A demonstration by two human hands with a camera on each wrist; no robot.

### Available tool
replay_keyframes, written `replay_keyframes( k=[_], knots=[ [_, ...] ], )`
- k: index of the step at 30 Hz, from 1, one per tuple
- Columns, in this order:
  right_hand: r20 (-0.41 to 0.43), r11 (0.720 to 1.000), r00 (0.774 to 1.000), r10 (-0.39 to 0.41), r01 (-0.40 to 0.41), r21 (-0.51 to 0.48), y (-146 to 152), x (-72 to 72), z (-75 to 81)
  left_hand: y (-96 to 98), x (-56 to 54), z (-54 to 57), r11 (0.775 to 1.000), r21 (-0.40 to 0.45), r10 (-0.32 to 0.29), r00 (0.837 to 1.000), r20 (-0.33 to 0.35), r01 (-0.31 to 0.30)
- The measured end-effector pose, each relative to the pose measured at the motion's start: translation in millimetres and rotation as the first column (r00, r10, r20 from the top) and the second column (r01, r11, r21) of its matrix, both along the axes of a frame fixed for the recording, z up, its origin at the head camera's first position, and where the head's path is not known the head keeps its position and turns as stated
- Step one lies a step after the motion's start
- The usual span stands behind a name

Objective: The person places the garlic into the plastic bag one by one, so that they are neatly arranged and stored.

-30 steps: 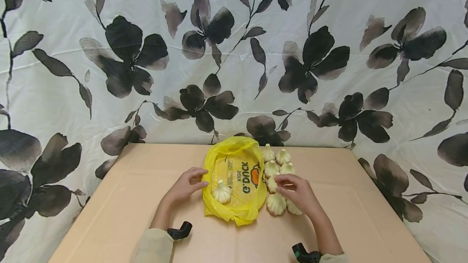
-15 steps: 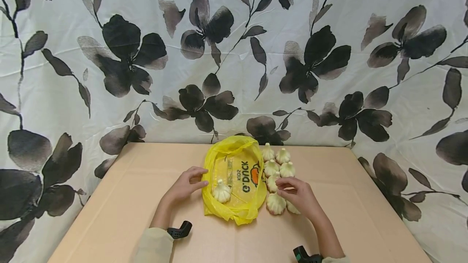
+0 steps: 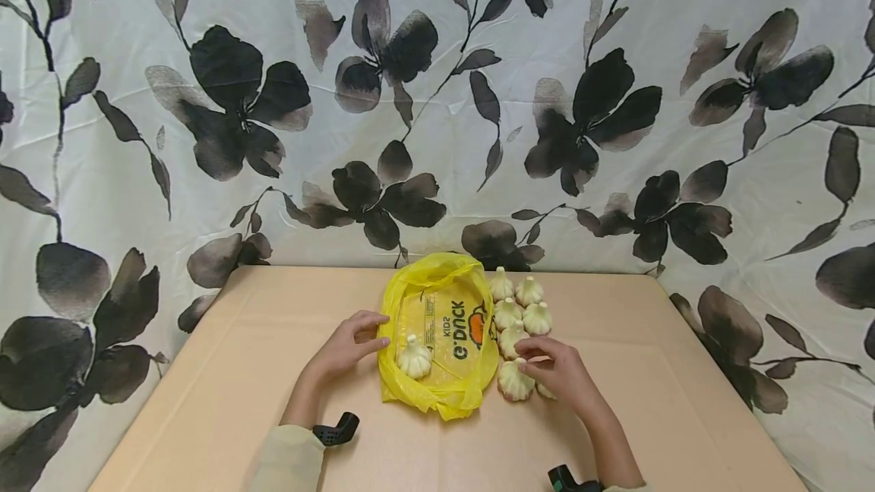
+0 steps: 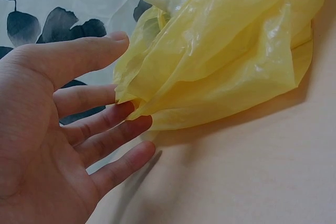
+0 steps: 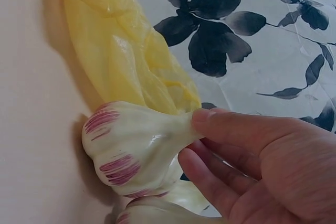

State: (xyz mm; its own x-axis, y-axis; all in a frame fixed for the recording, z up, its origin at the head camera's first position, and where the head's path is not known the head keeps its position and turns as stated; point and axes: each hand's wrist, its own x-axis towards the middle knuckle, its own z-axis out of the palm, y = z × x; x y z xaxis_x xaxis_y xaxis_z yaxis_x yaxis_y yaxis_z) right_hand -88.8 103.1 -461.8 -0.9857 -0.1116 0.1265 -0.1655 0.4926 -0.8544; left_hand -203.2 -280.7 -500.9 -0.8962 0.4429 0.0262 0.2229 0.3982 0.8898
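A yellow plastic bag (image 3: 437, 410) with printed letters lies with its mouth spread, one white garlic bulb (image 3: 414, 357) inside at its left. Against the bag's left rim rest the fingertips of my left hand (image 3: 349, 342), thumb apart from the fingers in the left wrist view (image 4: 58, 124). My right hand (image 3: 562, 370) is over the near end of the garlic to the right of the bag. In the right wrist view, its thumb and finger pinch the stem of a purple-streaked garlic bulb (image 5: 139, 148), low beside the bag. The hand partly covers another bulb (image 3: 544, 392).
Several more garlic bulbs (image 3: 508, 315) stand in two close rows along the bag's right side. The tan table (image 3: 225, 393) ends at the back against a white cloth (image 3: 478, 135) with dark flowers.
My right hand has shifted slightly toward me, from the middle bulb to the near left one, and its thumb meets that stem. The left hand and the bag stay put.
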Motion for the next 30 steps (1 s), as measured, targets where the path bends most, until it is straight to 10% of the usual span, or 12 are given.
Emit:
replay_keyframes(
  k=[30],
  knots=[
    [-0.041,0.991,0.999,-0.008,0.013,0.132,-10,-1.9,-2.7,-0.7,0.9,1.4,1.0,-0.003,0.002,1.0,-0.013,-0.002]
  ],
)
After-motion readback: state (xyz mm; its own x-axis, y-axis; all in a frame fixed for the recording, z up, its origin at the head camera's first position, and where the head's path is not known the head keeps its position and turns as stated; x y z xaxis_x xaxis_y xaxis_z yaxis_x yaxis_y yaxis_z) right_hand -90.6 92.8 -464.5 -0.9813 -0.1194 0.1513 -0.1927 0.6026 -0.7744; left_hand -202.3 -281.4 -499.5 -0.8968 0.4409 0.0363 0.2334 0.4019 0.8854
